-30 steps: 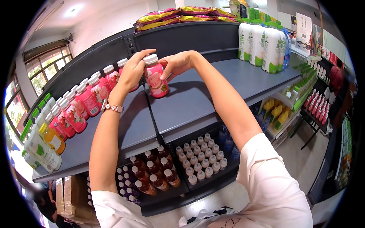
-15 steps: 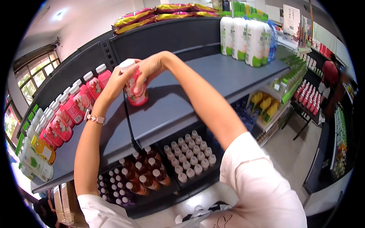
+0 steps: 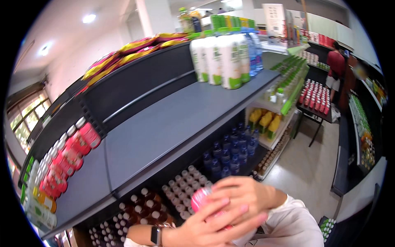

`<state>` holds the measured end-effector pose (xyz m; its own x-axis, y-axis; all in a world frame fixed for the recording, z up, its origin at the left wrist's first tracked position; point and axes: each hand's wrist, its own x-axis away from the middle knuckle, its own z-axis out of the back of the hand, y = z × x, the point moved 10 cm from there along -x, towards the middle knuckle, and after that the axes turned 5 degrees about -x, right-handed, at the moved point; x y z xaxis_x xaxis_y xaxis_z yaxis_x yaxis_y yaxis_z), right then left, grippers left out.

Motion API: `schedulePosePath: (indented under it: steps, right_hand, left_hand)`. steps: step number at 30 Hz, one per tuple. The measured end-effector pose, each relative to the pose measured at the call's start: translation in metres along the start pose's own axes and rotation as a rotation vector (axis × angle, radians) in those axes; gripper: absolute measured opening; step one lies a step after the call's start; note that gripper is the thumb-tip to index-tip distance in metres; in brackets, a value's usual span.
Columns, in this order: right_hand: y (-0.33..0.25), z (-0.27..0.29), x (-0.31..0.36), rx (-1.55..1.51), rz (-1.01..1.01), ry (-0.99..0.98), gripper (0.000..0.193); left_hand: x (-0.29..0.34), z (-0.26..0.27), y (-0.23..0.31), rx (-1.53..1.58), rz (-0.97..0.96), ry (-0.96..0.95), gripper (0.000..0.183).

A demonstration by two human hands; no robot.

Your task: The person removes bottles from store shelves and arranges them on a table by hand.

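Close to my body, low in the view, both hands are closed around a pink bottle [image 3: 200, 199] held above the lower shelves. My left hand [image 3: 214, 225], with a smartwatch [image 3: 155, 236] on its wrist, lies across the near side of the bottle. From the right, my right hand [image 3: 247, 195] wraps over its upper side, the two hands overlapping. Fingers hide most of the bottle, and the hands are slightly blurred. Similar pink bottles [image 3: 88, 133] with white caps stand in rows on the grey shelf [image 3: 152, 133] at the left.
White-and-green bottles [image 3: 224, 61] and blue bottles [image 3: 254, 51] stand at the shelf's far right end. Yellow-and-pink packets [image 3: 131, 49] lie on top. Dark-blue [image 3: 230, 152] and brown bottles [image 3: 148, 203] fill the lower level. Farther right, a person [image 3: 334, 68] stands by a table of pink bottles [image 3: 314, 96].
Both hands have brought the pink bottle off the grey shelf, down and back toward my body. My view has turned to the right.
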<state>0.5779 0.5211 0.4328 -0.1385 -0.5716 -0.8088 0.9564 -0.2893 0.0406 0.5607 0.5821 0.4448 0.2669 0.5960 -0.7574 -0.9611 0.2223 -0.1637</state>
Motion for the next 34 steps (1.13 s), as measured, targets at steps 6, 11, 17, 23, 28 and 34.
schedulePosePath:
  steps: [6, 11, 17, 23, 28, 34]
  right_hand:
    - [-0.018, 0.108, 0.12, -0.276, -0.562, 0.109, 0.02]
    - [-0.06, 0.216, 0.186, -0.048, -0.808, 0.128, 0.042]
    - [-0.086, 0.285, 0.368, 0.234, -1.264, 0.791, 0.066]
    - [-0.123, 0.254, 0.536, -0.389, -1.689, 1.273, 0.06]
    - [-0.153, 0.259, 0.616, -0.47, -1.781, 1.543, 0.057]
    - [-0.145, 0.332, 0.682, -0.31, -1.793, 1.639, 0.067]
  left_hand:
    - [-0.047, -0.157, -0.013, 0.747, 0.255, 0.028, 0.102]
    - [-0.132, -0.261, 0.037, 0.86, -0.038, -0.043, 0.118]
    - [-0.156, -0.434, 0.048, 1.343, 0.487, -0.309, 0.121]
    - [-0.141, -0.569, 0.095, 1.699, 0.842, -0.456, 0.106]
    - [-0.151, -0.652, 0.122, 1.716, 0.86, -0.737, 0.106]
    - [-0.206, -0.751, 0.128, 1.788, 0.764, -0.902, 0.107]
